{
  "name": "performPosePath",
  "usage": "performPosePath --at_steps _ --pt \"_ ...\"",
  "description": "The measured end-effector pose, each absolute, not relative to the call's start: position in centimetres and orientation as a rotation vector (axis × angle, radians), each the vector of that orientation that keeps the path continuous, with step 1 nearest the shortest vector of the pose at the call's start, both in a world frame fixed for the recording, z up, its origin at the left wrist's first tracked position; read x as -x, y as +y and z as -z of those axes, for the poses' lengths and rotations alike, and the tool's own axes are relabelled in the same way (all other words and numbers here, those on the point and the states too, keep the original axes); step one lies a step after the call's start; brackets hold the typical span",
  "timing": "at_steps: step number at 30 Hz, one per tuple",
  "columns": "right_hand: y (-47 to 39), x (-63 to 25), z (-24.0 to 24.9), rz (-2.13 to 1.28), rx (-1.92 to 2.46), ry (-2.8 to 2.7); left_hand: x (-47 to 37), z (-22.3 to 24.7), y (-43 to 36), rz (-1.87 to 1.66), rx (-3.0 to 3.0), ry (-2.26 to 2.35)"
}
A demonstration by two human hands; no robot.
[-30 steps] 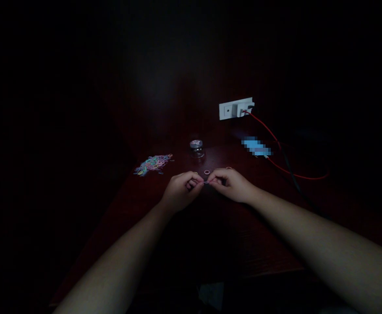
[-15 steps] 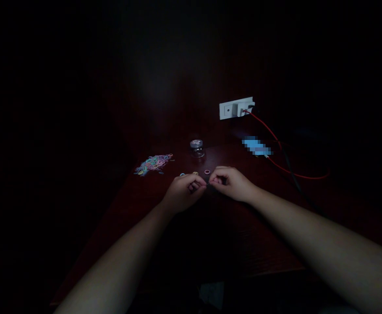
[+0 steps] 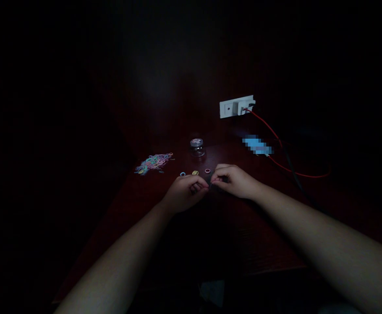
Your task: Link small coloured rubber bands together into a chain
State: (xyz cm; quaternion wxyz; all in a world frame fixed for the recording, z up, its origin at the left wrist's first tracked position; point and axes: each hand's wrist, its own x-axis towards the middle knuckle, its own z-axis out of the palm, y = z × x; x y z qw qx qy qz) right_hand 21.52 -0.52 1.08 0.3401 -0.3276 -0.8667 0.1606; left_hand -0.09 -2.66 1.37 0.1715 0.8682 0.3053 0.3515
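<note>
My left hand is pinched closed, thumb against forefinger. Facing it, my right hand also pinches, and a thin, dark strand that looks like a small rubber band shows between the two sets of fingertips. Most of it is hidden by the fingers and the dim light. Just beyond the hands lie a blue ring-shaped band, a yellow one and a pink one. Farther left spreads a loose pile of multicoloured rubber bands.
A clear lidded jar stands behind the bands on the dark red table. At the right are a blurred-out blue device and a red cable running to a white wall socket. The table's front edge is near my forearms.
Both hands have shifted slightly right, and the right one a little away from me. More of the blue and yellow bands shows now. The pinches stay closed.
</note>
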Motion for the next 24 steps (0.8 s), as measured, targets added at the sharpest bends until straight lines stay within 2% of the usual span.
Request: performPosePath --at_steps 6,24 --pt "1.1 -23.6 -1.1 -0.284 1.024 -2.38 0.4 -1.2 -2.4 -1.005 -2.451 0.934" --pt "1.4 -23.2 -0.1 -0.376 1.055 -2.446 0.2 -1.4 -2.5 -0.99 -2.459 0.95"
